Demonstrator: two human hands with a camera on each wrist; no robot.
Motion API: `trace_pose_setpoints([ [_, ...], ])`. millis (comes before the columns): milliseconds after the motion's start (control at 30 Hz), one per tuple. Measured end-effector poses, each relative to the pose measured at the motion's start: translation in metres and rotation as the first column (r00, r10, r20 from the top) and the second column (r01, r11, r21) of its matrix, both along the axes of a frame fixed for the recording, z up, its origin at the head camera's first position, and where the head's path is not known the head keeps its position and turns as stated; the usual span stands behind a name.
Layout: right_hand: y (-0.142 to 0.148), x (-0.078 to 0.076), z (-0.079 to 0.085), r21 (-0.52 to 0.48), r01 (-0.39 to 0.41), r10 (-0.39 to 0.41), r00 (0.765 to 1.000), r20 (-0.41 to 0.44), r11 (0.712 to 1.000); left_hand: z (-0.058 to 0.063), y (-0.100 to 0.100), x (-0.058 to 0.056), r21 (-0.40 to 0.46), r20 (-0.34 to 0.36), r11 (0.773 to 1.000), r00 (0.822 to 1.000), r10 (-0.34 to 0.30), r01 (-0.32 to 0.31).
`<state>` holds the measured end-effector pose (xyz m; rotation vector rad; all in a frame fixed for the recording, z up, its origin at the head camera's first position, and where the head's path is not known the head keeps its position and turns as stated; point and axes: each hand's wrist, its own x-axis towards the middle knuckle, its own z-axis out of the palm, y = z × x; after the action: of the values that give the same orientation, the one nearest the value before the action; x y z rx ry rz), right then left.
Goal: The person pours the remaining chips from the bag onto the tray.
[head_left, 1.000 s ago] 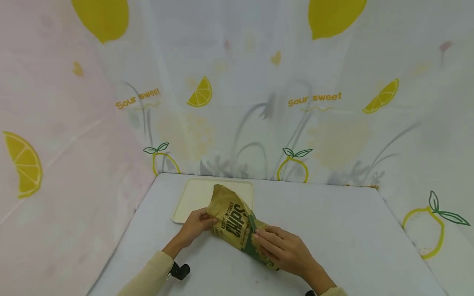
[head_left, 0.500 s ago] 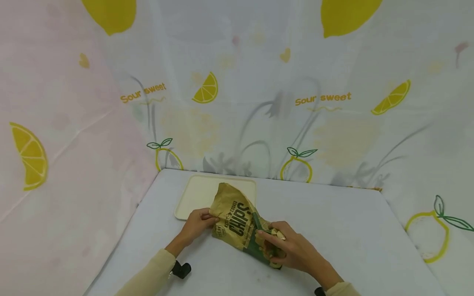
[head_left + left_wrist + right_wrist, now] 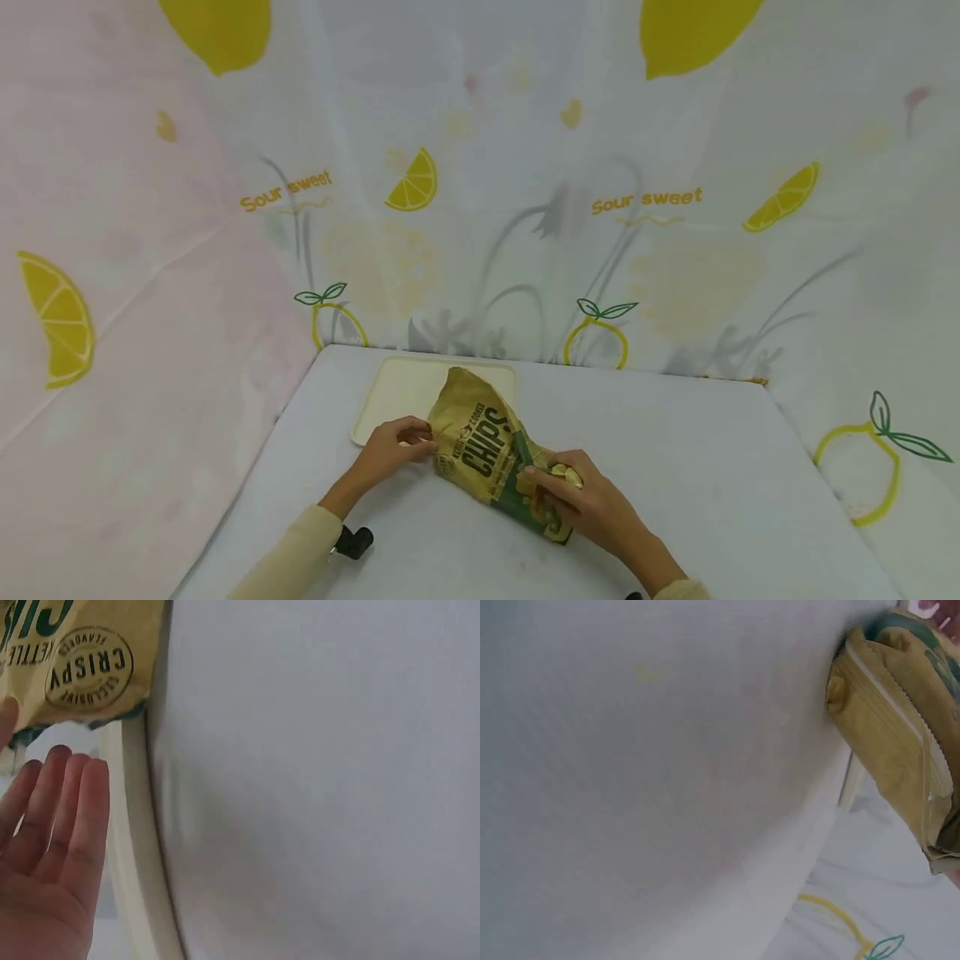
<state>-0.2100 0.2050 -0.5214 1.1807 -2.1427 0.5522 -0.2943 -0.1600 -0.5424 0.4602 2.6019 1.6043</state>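
A brown and green paper-look chip bag (image 3: 480, 450), printed "CHIPS", is held tilted over the table in the head view. My right hand (image 3: 596, 504) grips its lower right end, thumb and fingers around the crumpled green part. Beside the bag's upper left edge is my left hand (image 3: 392, 450). In the left wrist view the fingers of that left hand (image 3: 56, 847) are straight and apart from the bag's torn-looking edge (image 3: 90, 682), with the thumb close to it. The bag's folded side (image 3: 889, 742) shows in the right wrist view, where the gripping fingers are mostly hidden.
A cream tray (image 3: 397, 387) lies flat behind the bag, partly covered by it. White cloth covers the table (image 3: 660, 450). Lemon-printed curtains (image 3: 480, 250) hang at the back and sides. A black wrist camera (image 3: 354, 542) sits at the left wrist.
My left hand has let go of the bag's left edge and moved slightly left. My right hand has shifted its fingers around the lower end, and the bag has moved slightly right.
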Motion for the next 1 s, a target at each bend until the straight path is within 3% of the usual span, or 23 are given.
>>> trace_pose_setpoints([
  [100, 0.003, 0.002, -0.004, -0.048, 0.041, -0.044, 0.998, -0.051, 0.998, 0.004, -0.024, -0.005, -0.142, -0.119, 0.983, 0.988, 0.097, -0.114],
  [200, 0.006, 0.005, -0.004, -0.075, 0.064, -0.07, 0.995, -0.069, 0.995, 0.007, -0.054, -0.011, -0.28, -0.211, 0.921, 0.953, 0.217, -0.272],
  [267, 0.006, 0.005, -0.002, -0.078, 0.067, -0.072, 0.995, -0.069, 0.995, 0.004, -0.072, -0.013, -0.354, -0.203, 0.877, 0.942, 0.266, -0.324],
  [300, 0.006, 0.005, -0.001, -0.076, 0.068, -0.073, 0.995, -0.07, 0.995, 0.002, -0.081, -0.014, -0.38, -0.168, 0.869, 0.947, 0.273, -0.317],
  [367, 0.005, 0.006, 0.003, -0.074, 0.066, -0.071, 0.995, -0.064, 0.995, -0.003, -0.092, -0.014, -0.391, -0.074, 0.875, 0.957, 0.281, -0.287],
  [467, 0.004, 0.004, 0.01, -0.081, 0.059, -0.065, 0.995, -0.073, 0.995, -0.014, -0.098, -0.013, -0.336, 0.027, 0.91, 0.963, 0.269, -0.244],
  [700, 0.007, -0.004, 0.031, -0.128, 0.049, -0.059, 0.995, -0.076, 0.99, -0.016, -0.09, -0.01, -0.104, 0.151, 0.938, 0.927, 0.344, -0.332],
  [800, 0.009, -0.011, 0.049, -0.139, 0.053, -0.067, 0.993, -0.096, 0.989, -0.016, -0.086, -0.01, -0.048, 0.176, 0.93, 0.913, 0.367, -0.364],
  [1000, 0.013, -0.031, 0.083, -0.136, 0.021, -0.045, 0.984, -0.173, 0.991, -0.015, -0.088, -0.003, -0.066, 0.133, 0.919, 0.909, 0.394, -0.389],
])
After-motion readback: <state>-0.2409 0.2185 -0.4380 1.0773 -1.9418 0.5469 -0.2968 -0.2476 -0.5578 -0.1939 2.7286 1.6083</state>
